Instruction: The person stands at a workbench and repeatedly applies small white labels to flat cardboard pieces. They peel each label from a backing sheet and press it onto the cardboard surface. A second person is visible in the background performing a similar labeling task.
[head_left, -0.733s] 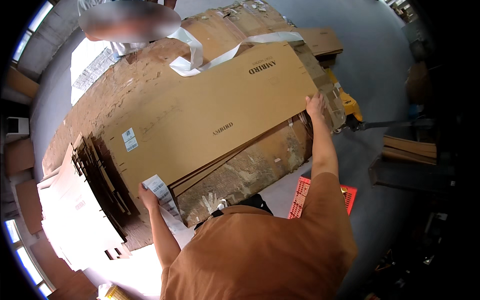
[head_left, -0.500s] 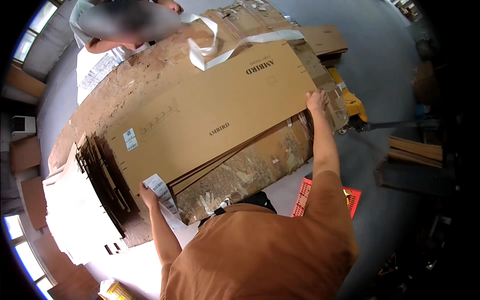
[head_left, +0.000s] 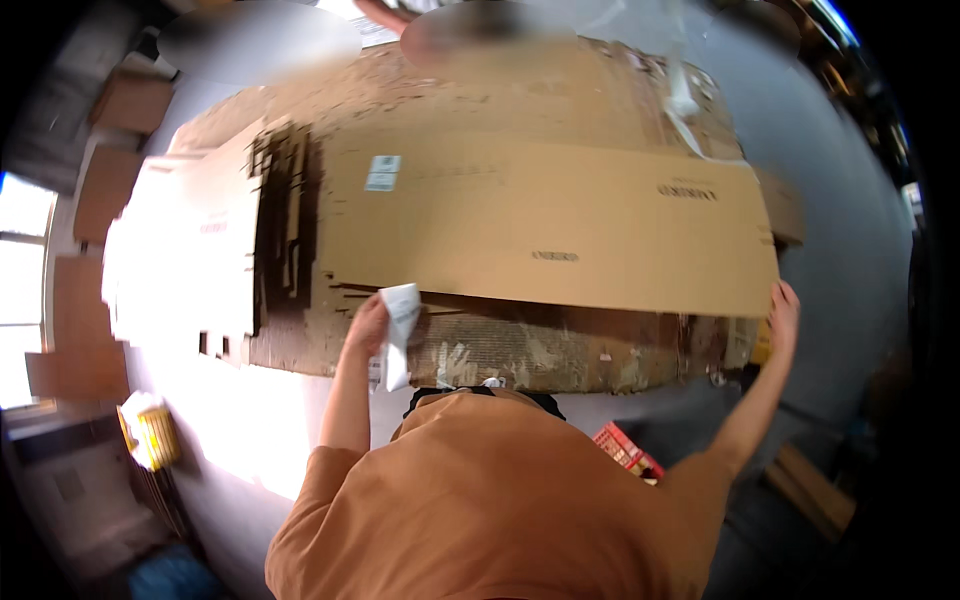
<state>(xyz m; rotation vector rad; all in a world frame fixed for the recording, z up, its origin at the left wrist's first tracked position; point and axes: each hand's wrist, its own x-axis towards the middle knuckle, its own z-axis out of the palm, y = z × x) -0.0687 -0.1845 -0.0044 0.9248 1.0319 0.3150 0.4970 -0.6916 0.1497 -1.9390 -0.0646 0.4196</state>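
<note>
A smooth brown cardboard sheet [head_left: 560, 210] spans the frame's centre and right, its long axis running left to right and dipping slightly rightward, bearing a white label [head_left: 383, 172] at upper left and blurred dark lettering [head_left: 555, 257]. Near its left end, the left hand [head_left: 369, 325] clenches a curled, printed white strip [head_left: 401, 330]; the right hand [head_left: 785, 312] is at the sheet's lower right corner, its grip impossible to tell. Beneath lies a scuffed, cardboard-covered bench [head_left: 560, 360].
</note>
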